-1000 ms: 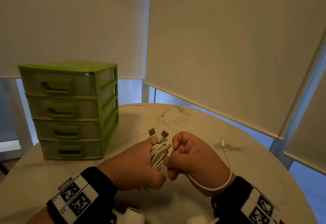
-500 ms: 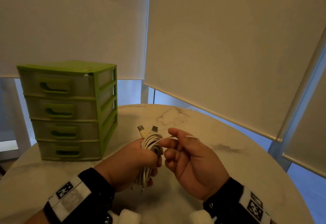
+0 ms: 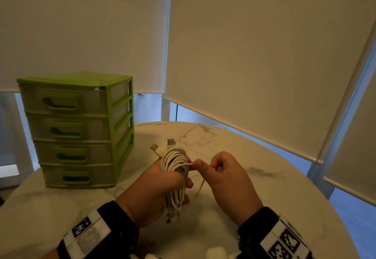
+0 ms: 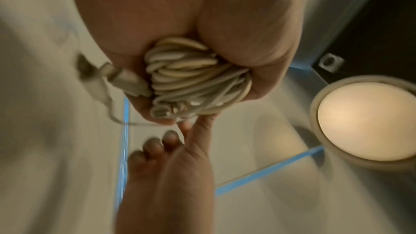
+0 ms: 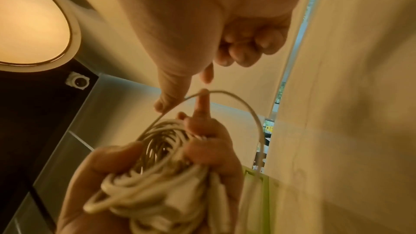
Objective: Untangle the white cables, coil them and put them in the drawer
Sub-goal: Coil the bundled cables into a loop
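Observation:
My left hand (image 3: 152, 187) grips a bundle of coiled white cables (image 3: 175, 167) above the table, with two USB plugs (image 3: 171, 142) sticking up out of it. In the left wrist view the coil (image 4: 193, 77) fills the palm and a plug (image 4: 126, 79) juts out to the left. My right hand (image 3: 225, 175) is just right of the coil, fingers curled, and pinches a loose strand (image 3: 190, 164) that leads off it. The right wrist view shows that strand (image 5: 236, 99) arching over the coil (image 5: 157, 175). The green four-drawer unit (image 3: 77, 128) stands at the left with every drawer closed.
The round marble table (image 3: 274, 187) curves away on the right and near sides. Roller blinds (image 3: 254, 55) hang close behind it. The drawer unit stands about a hand's width left of my hands.
The strand that looped round my right wrist is gone from there. My right hand opened palm up, then curled again and now pinches the strand beside the coil.

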Demonstrator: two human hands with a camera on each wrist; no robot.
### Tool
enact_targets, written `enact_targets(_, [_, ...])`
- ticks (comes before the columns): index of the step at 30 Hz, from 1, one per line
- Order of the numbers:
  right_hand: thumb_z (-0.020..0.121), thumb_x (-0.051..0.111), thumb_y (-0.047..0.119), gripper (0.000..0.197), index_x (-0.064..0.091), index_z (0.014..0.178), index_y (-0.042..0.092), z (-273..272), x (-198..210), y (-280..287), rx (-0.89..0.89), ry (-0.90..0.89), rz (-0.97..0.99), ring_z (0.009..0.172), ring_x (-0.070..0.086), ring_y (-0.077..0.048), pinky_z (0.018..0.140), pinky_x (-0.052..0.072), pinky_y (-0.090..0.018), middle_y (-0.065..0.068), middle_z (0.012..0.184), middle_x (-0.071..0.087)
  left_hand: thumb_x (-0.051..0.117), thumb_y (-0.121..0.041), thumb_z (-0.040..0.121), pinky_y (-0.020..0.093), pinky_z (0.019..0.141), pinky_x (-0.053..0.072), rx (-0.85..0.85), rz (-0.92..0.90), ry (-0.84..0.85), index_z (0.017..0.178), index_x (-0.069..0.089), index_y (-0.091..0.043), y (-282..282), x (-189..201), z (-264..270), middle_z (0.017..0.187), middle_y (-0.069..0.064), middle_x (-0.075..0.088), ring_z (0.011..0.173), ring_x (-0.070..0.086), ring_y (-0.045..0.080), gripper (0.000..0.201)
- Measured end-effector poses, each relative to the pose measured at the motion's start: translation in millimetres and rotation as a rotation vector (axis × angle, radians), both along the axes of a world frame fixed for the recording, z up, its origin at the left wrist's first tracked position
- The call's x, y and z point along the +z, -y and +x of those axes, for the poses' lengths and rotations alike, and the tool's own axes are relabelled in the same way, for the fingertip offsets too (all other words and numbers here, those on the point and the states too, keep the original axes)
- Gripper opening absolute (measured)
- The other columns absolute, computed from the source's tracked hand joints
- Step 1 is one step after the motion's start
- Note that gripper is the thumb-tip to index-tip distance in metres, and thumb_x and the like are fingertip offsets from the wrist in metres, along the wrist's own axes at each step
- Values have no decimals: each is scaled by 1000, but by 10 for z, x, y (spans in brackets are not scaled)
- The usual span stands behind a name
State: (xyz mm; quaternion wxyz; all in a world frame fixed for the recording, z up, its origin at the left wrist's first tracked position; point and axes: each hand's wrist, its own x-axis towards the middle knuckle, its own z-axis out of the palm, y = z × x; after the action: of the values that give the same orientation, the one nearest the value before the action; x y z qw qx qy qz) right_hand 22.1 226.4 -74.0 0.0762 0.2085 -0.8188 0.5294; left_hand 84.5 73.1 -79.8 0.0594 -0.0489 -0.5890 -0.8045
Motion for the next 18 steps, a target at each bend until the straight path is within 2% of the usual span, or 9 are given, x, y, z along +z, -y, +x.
enact_targets(2, [82, 65, 52, 35, 61, 80, 18, -14, -29, 12, 83, 3, 4, 55, 48, -2, 53, 39, -14, 8, 61, 55, 64, -11, 43, 37, 55, 53, -57, 201, 22, 102, 64, -2, -12, -36, -20, 87, 23, 63, 69, 64, 25, 59])
enact_targets(4, [92, 57, 44, 30, 68, 85, 18, -1, -75, 50, 206, 133, 24, 63, 61, -2, 62, 51, -23, 8, 69, 70, 61, -9, 46, 35, 56, 53, -94, 303, 42, 95, 73, -3, -8, -43, -35, 96, 25, 66, 71, 64, 24, 51])
enact_targets(5, [96, 52, 41, 31, 69, 86, 16, 9, -94, 75, 243, 223, 24, 66, 65, -7, 67, 54, -29, 4, 72, 73, 60, -9, 48, 34, 58, 51, -109, 316, 42, 93, 76, -3, -6, -28, -36, 100, 25, 66, 73, 62, 25, 49])
enact_targets(7, [100, 47, 32, 32, 69, 90, 12, 31, -109, 116, 289, 394, -71, 70, 69, -16, 72, 57, -35, -5, 77, 74, 58, -11, 50, 34, 60, 48, -130, 322, 30, 97, 76, 1, 17, 11, -32, 95, 24, 66, 71, 58, 26, 51])
enact_targets(8, [100, 48, 29, 29, 68, 92, 11, 35, -116, 133, 296, 440, -133, 74, 70, -20, 73, 58, -36, -9, 83, 75, 56, -10, 52, 34, 58, 49, -134, 331, 26, 93, 77, 1, 30, 24, -28, 91, 23, 68, 69, 59, 26, 47])
enact_targets(10, [98, 52, 25, 21, 66, 95, 10, 37, -110, 145, 294, 421, -201, 82, 71, -24, 72, 57, -36, -11, 96, 75, 50, -11, 58, 29, 56, 51, -136, 348, 19, 76, 79, -4, 55, 53, -19, 85, 19, 72, 67, 65, 22, 35])
enact_targets(11, [99, 52, 21, 19, 65, 94, 9, 42, -100, 148, 318, 413, -236, 79, 71, -24, 70, 57, -36, -10, 95, 75, 49, -12, 61, 28, 56, 52, -141, 365, 28, 74, 80, -4, 58, 74, -12, 83, 18, 72, 66, 66, 22, 34])
enact_targets(15, [100, 47, 10, 13, 58, 94, 5, 103, -58, 166, 418, 442, -342, 57, 61, -22, 54, 53, -33, -11, 69, 67, 48, -18, 64, 30, 56, 51, -143, 396, 63, 92, 78, 1, 90, 77, -25, 77, 19, 67, 62, 60, 25, 45])
enact_targets(18, [97, 51, 8, 7, 53, 90, 10, 100, -94, 182, 346, 360, -317, 54, 54, -24, 53, 47, -35, -11, 65, 64, 48, -11, 63, 33, 56, 54, -64, 341, 4, 87, 76, -2, 70, 65, -23, 95, 19, 71, 72, 63, 25, 38])
